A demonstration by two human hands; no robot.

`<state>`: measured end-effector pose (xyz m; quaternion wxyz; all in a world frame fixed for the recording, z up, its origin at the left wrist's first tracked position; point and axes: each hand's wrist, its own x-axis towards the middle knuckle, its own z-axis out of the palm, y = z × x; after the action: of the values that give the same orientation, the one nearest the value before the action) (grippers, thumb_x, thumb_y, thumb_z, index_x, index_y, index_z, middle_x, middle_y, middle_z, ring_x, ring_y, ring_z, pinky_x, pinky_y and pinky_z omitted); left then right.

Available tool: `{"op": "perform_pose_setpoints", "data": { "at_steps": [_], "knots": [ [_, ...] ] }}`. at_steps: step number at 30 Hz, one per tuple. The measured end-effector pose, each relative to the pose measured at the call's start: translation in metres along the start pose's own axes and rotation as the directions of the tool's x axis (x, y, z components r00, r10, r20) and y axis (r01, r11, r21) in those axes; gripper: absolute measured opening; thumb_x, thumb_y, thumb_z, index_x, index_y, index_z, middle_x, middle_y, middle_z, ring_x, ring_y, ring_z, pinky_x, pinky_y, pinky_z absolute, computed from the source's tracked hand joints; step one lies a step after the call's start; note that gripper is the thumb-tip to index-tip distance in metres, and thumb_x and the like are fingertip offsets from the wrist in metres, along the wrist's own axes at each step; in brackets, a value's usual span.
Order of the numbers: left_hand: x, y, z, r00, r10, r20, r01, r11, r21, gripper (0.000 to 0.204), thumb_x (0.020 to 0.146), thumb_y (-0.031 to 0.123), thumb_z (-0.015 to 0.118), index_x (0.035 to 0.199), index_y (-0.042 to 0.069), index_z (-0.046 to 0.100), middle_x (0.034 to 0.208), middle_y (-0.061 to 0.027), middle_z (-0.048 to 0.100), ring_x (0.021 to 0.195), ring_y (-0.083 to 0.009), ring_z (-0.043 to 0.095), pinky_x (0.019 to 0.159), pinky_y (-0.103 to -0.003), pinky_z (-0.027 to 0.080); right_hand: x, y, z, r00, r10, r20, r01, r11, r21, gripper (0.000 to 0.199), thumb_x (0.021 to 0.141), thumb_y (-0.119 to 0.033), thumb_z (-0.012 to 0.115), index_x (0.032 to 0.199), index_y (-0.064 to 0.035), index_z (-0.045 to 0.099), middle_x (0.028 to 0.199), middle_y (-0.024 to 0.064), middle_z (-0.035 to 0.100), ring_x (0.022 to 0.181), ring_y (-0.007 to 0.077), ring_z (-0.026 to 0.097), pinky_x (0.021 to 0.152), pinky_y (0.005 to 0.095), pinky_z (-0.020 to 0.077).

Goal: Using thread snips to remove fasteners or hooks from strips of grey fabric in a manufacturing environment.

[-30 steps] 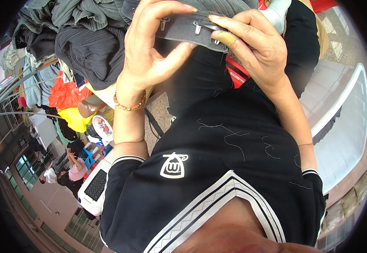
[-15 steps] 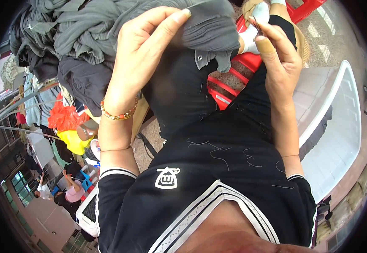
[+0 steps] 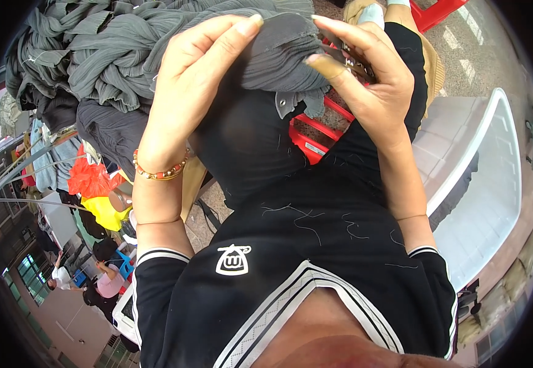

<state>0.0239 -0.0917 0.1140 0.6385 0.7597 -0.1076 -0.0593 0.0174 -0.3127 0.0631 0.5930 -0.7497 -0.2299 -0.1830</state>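
Note:
My left hand [image 3: 186, 86] pinches the edge of a dark grey pleated garment [image 3: 281, 64] between thumb and forefinger. A flap with a metal eyelet [image 3: 283, 103] hangs from its lower side. On the garment's right, my right hand [image 3: 376, 86] is curled around small dark metal thread snips [image 3: 350, 62], mostly hidden by the fingers. Its forefinger and thumb tips are close to the cloth; whether they touch it I cannot tell. A tan cover [image 3: 327, 66] wraps the right thumb. Loose threads [image 3: 303, 214] lie on my black shirt.
A large heap of grey garments [image 3: 119, 55] lies beyond my left hand. At my right stands a translucent plastic bin [image 3: 493, 202] with dark cloth inside. A red plastic stool [image 3: 309, 144] shows below the garment. Red and yellow bags [image 3: 104, 211] sit at left; people [image 3: 107, 282] are farther off.
My right hand has moved left with the snips, from apart to right beside the garment. A thread stretched from the left fingertips no longer shows. The left hand has shifted slightly left.

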Motion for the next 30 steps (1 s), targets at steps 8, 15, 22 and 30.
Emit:
{"op": "perform_pose_setpoints", "data": {
  "at_steps": [8, 15, 22, 30],
  "knots": [
    [0.0, -0.008, -0.01, 0.991, -0.119, 0.063, 0.112, 0.989, 0.092, 0.025, 0.102, 0.017, 0.06, 0.11, -0.005, 0.07, 0.1, -0.0023, 0.071, 0.094, -0.0059, 0.061, 0.086, -0.021, 0.046, 0.011, 0.017, 0.007, 0.958, -0.239, 0.156, 0.261, 0.955, -0.14, 0.046, 0.064, 0.014, 0.073, 0.107, -0.0026, 0.077, 0.08, 0.0032, 0.061, 0.063, 0.0085, 0.055, 0.054, 0.0206, 0.0413],
    [-0.003, -0.017, -0.011, 0.994, -0.109, -0.005, 0.109, 0.993, 0.038, 0.026, 0.101, 0.016, 0.062, 0.114, -0.004, 0.071, 0.104, -0.0051, 0.073, 0.1, -0.0099, 0.064, 0.092, -0.023, 0.046, 0.01, 0.019, 0.01, 0.952, -0.3, 0.064, 0.304, 0.95, -0.067, 0.026, 0.076, 0.015, 0.07, 0.098, 0.0023, 0.075, 0.085, 0.0068, 0.068, 0.068, 0.011, 0.06, 0.058, 0.0217, 0.0448],
    [-0.005, -0.014, -0.01, 0.989, -0.133, -0.059, 0.134, 0.991, 0.017, 0.026, 0.1, 0.016, 0.063, 0.115, -0.003, 0.071, 0.106, -0.006, 0.073, 0.101, -0.0102, 0.064, 0.094, -0.023, 0.045, -0.005, 0.049, -0.006, 0.998, 0.041, 0.044, -0.053, 0.946, 0.319, 0.013, 0.092, 0.001, 0.069, 0.103, 0.0067, 0.068, 0.098, 0.0086, 0.068, 0.081, 0.0105, 0.061, 0.073, 0.0208, 0.0457],
    [0.001, -0.006, -0.009, 0.974, -0.226, 0.029, 0.227, 0.974, -0.013, 0.022, 0.095, 0.012, 0.069, 0.111, -0.003, 0.072, 0.103, -0.0042, 0.073, 0.096, -0.0091, 0.065, 0.092, -0.023, 0.047, 0.005, 0.008, 0.009, 0.834, 0.507, 0.218, -0.536, 0.648, 0.542, 0.009, 0.095, -0.006, 0.069, 0.1, 0.0012, 0.068, 0.081, -0.0035, 0.062, 0.07, 0.0024, 0.052, 0.064, 0.0184, 0.0391]
  ]
}}
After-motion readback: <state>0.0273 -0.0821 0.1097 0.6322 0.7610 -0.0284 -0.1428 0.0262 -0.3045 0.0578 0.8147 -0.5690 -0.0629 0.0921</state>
